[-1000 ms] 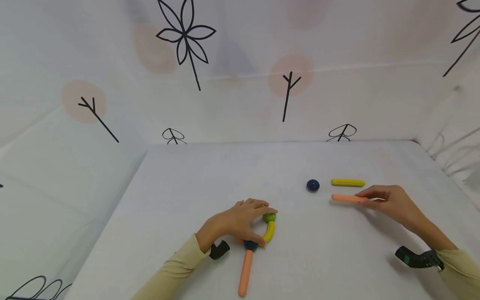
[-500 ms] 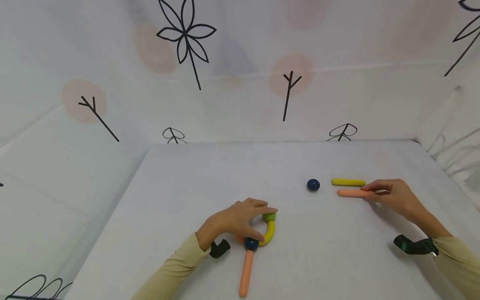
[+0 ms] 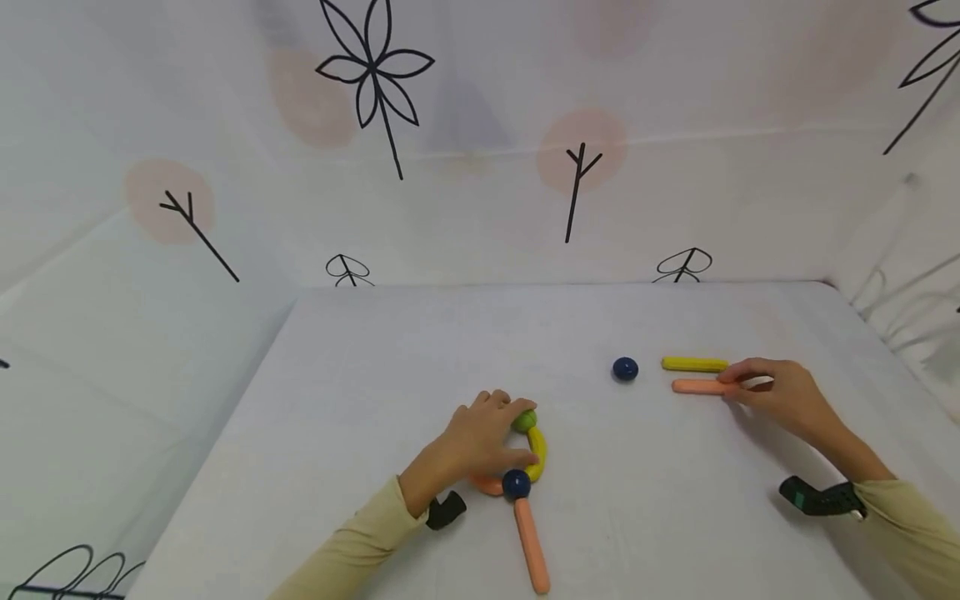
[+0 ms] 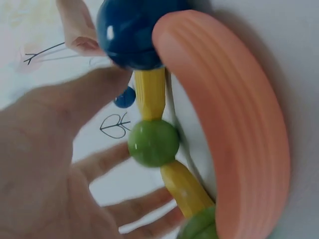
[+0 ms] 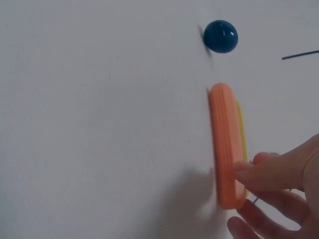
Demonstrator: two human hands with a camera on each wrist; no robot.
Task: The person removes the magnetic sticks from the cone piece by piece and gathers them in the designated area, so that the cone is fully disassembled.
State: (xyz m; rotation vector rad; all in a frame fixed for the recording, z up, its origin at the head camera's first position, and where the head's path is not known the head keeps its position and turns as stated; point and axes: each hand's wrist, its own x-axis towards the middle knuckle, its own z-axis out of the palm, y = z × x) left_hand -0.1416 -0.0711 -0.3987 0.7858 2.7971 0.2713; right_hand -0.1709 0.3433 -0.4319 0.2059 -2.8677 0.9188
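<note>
Head view, from the left: the left hand [image 3: 478,437] reaches over a loop of joined pieces, its fingers spread and mostly straight. The thumb touches near a curved yellow piece [image 3: 538,457] and the index finger a green ball [image 3: 524,421], a span that probably steadies the loop. An orange curved piece [image 3: 489,485] shows below the palm, meeting a dark blue ball [image 3: 517,484]; the left wrist view adds a second green ball [image 4: 202,224] farther round. The balls seem to serve as connectors, since the pieces end against them. From the dark blue ball a straight orange rod [image 3: 532,546] runs toward the person.

Farther right, a loose blue ball [image 3: 626,369] lies apart, perhaps set there to be within reach. Beside it a yellow rod [image 3: 694,364] lies nearly parallel to a second orange rod [image 3: 697,387]. The right hand [image 3: 783,400] pinches this orange rod's right end between thumb and fingers, likely for control, leaving most of its length exposed; whether it touches the surface [image 3: 660,492], I cannot tell.
</note>
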